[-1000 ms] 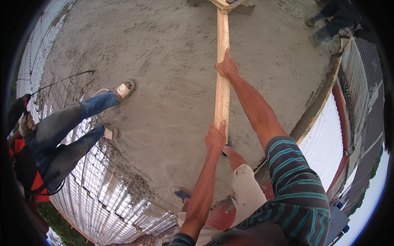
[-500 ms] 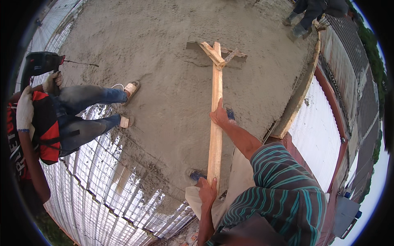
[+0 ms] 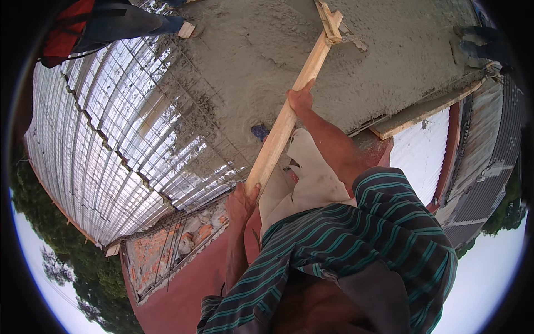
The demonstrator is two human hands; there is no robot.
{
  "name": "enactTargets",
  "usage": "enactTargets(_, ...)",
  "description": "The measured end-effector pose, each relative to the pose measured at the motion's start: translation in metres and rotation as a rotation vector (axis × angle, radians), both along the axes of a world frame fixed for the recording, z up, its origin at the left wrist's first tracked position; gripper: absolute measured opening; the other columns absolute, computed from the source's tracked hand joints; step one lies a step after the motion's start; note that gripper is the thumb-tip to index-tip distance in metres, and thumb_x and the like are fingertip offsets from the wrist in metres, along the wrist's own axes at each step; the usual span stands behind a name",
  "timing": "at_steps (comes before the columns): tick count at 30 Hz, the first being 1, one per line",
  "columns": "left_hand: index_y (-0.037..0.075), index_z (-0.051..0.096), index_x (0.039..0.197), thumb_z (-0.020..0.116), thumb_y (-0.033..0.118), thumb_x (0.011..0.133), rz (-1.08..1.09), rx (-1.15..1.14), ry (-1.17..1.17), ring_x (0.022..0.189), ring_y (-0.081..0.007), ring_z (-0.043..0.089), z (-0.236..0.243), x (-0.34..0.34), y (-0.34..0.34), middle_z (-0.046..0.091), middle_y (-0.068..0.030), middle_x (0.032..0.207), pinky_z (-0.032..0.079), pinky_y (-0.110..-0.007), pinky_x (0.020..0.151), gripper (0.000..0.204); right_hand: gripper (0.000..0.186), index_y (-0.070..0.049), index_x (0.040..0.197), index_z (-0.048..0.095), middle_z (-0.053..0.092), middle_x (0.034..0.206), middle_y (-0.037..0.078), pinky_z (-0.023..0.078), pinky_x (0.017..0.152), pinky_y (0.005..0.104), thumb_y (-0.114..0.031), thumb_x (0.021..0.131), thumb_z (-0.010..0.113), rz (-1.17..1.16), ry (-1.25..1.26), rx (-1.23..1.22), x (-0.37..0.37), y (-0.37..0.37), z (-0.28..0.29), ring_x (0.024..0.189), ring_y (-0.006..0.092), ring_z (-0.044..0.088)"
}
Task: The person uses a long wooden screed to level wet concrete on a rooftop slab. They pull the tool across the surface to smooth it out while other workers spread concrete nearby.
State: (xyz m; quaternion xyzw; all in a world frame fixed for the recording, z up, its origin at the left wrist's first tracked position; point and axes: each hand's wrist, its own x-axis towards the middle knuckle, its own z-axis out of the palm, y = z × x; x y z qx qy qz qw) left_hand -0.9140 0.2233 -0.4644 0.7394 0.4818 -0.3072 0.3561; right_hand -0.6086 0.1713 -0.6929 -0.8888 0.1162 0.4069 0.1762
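A long-handled wooden concrete screed [image 3: 281,131] slants from low centre up toward the upper right. Near its lower end my left hand [image 3: 242,203] is wrapped round the wooden handle. Farther up the shaft my right hand [image 3: 301,99] grips it too, thumb along the wood. Short wooden braces [image 3: 332,23] join the handle to its head, which lies on the wet concrete [image 3: 245,61]; part of the head is cut off by the upper edge of the picture.
Steel mesh [image 3: 119,111] over pale corrugated sheeting spreads to the left. Broken brickwork [image 3: 172,250] borders a reddish wall [image 3: 183,295] below it. A formwork board [image 3: 428,111] edges the concrete at right. One person's leg [image 3: 128,22] shows upper left, another's boots [image 3: 478,47] upper right.
Both hands have drawn the screed back toward me, and its handle now leans to the right at the top. My view has shifted toward my body and the roof edge.
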Motion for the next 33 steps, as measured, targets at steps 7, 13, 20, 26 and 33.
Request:
enactTargets(7, 0.002, 0.061, 0.095, 0.067, 0.052, 0.088, 0.066, -0.039, 0.033, 0.076, -0.0491, 0.067, 0.011, 0.030, 0.008, 0.068, -0.0272, 0.076, 0.051, -0.056, 0.068, 0.051, 0.083, 0.002, 0.142, 0.019, 0.059, 0.114, 0.028, 0.058, 0.080, 0.0500, -0.020, 0.081, 0.071, -0.115, -0.106, 0.035, 0.100, 0.008, -0.059, 0.093, 0.0383, 0.068)
enactTargets(13, 0.000, 0.056, 0.094, 0.070, 0.047, 0.088, 0.026, -0.051, 0.020, 0.073, -0.0464, 0.067, -0.023, 0.004, 0.030, 0.067, -0.0279, 0.080, 0.051, -0.054, 0.064, 0.050, 0.086, 0.003, 0.140, 0.023, 0.057, 0.120, 0.031, 0.052, 0.094, 0.0515, -0.025, 0.078, 0.075, -0.238, -0.085, 0.094, 0.097, 0.012, -0.086, 0.110, 0.0421, 0.062)
enactTargets(20, 0.004, 0.055, 0.095, 0.070, 0.041, 0.090, -0.022, -0.179, -0.090, 0.076, -0.0489, 0.066, -0.052, -0.112, 0.010, 0.066, -0.0285, 0.078, 0.051, -0.054, 0.065, 0.041, 0.097, -0.003, 0.156, 0.010, 0.061, 0.125, 0.031, 0.047, 0.102, 0.0492, -0.025, 0.080, 0.066, -0.092, -0.312, 0.001, 0.018, -0.005, -0.093, 0.116, 0.0419, 0.062)
enactTargets(26, 0.005, 0.054, 0.090, 0.069, 0.046, 0.090, -0.064, -0.180, -0.041, 0.079, -0.0501, 0.066, -0.054, -0.303, 0.089, 0.068, -0.0290, 0.083, 0.051, -0.055, 0.067, 0.044, 0.099, -0.002, 0.157, 0.002, 0.061, 0.125, 0.030, 0.051, 0.097, 0.0459, -0.023, 0.084, 0.065, -0.330, -0.155, 0.137, -0.168, 0.032, -0.056, 0.114, 0.0400, 0.063)
enactTargets(33, 0.006, 0.050, 0.087, 0.071, 0.042, 0.091, -0.107, -0.221, -0.012, 0.060, -0.0390, 0.063, 0.001, -0.476, 0.167, 0.060, -0.0202, 0.063, 0.047, -0.047, 0.055, 0.042, 0.103, -0.002, 0.158, 0.001, 0.058, 0.129, 0.032, 0.049, 0.100, 0.0462, -0.025, 0.083, 0.068, -0.298, -0.179, -0.029, -0.380, 0.057, -0.058, 0.116, 0.0414, 0.061)
